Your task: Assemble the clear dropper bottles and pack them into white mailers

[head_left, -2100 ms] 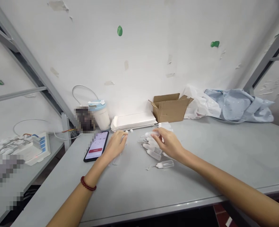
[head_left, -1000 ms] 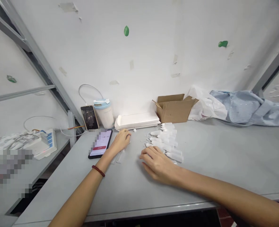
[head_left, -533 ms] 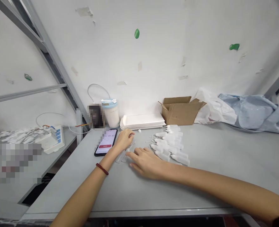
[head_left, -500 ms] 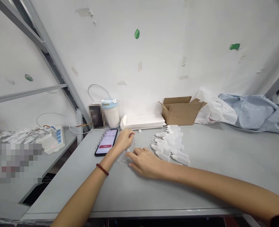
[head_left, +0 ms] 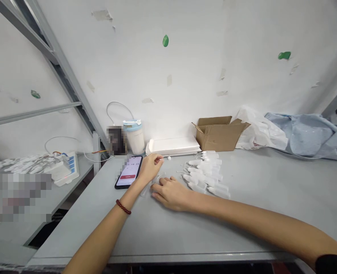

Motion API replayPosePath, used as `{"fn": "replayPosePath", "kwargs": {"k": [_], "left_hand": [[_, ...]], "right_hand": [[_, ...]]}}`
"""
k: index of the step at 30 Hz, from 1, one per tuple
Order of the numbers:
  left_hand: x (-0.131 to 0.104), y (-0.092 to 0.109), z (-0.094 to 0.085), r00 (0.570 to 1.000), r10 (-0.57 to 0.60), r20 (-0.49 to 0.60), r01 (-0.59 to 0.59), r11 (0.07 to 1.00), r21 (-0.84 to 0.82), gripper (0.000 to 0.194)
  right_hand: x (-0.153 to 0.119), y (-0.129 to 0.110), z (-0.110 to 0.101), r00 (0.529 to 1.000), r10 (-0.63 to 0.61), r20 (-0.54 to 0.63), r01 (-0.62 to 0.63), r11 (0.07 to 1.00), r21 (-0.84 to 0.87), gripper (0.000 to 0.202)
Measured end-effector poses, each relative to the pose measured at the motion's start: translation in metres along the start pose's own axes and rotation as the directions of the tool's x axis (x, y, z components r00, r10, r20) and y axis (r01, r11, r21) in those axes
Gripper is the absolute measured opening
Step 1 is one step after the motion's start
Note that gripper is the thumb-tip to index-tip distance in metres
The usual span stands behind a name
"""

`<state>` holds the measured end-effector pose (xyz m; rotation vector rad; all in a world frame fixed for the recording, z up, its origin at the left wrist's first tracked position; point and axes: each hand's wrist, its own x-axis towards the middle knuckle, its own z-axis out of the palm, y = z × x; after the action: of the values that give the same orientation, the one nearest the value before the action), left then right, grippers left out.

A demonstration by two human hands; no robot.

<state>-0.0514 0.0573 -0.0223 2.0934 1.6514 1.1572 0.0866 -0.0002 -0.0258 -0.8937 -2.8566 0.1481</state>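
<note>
My left hand, with a beaded bracelet on the wrist, is beside the phone. Its thumb and fingertips are pinched together; whatever they hold is too small to make out. My right hand rests low over the table, fingers curled against a clear plastic tube that they partly cover. Another clear piece lies under the left wrist, mostly hidden. To the right is a pile of translucent tubes with thin curved ends. A small white cap-like piece sits just beyond my left fingertips.
Along the wall stand a lidded cup, a flat white box, an open cardboard box, a white plastic bag and blue cloth. A power strip and cables occupy the neighbouring table at left.
Both hands have shifted slightly away from me, and the right fingers have moved on the clear tube. The tube pile stays where it was.
</note>
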Motion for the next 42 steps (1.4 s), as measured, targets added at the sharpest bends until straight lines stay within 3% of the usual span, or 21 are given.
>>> {"fn": "replayPosePath", "kwargs": {"k": [8,13,16,20,26,29,36,42], "left_hand": [[-0.003,0.004,-0.003,0.993,-0.115,0.042,0.121,0.970,-0.211,0.020],[-0.007,0.012,-0.005,0.979,-0.188,0.077,0.203,0.911,-0.358,0.025],[-0.010,0.023,-0.008,0.958,-0.272,0.093,0.283,0.833,-0.476,0.026],[-0.014,0.033,-0.010,0.934,-0.317,0.165,0.353,0.746,-0.565,0.027],[-0.020,0.036,-0.009,0.902,-0.187,0.388,0.407,0.670,-0.621,0.027],[-0.023,0.040,-0.011,0.887,-0.106,0.450,0.410,0.630,-0.660,0.024],[-0.026,0.050,-0.014,0.882,-0.050,0.469,0.363,0.706,-0.608,0.021],[-0.028,0.054,-0.012,0.900,-0.048,0.433,0.311,0.766,-0.562,0.019]], "right_hand": [[-0.023,0.011,-0.006,0.999,0.027,-0.046,-0.027,1.000,-0.012,0.023],[-0.041,0.026,-0.007,0.978,0.011,-0.208,-0.026,0.997,-0.071,0.019],[-0.052,0.034,-0.006,0.942,0.005,-0.335,-0.017,0.999,-0.035,0.020],[-0.061,0.040,-0.007,0.912,0.036,-0.409,-0.023,0.999,0.038,0.023],[-0.070,0.038,-0.011,0.903,0.059,-0.426,0.056,0.966,0.252,0.022],[-0.072,0.034,-0.014,0.908,0.109,-0.405,0.060,0.923,0.381,0.022],[-0.074,0.031,-0.021,0.896,0.291,-0.336,-0.009,0.767,0.641,0.012],[-0.075,0.033,-0.024,0.879,0.394,-0.269,-0.055,0.643,0.764,0.011]]}}
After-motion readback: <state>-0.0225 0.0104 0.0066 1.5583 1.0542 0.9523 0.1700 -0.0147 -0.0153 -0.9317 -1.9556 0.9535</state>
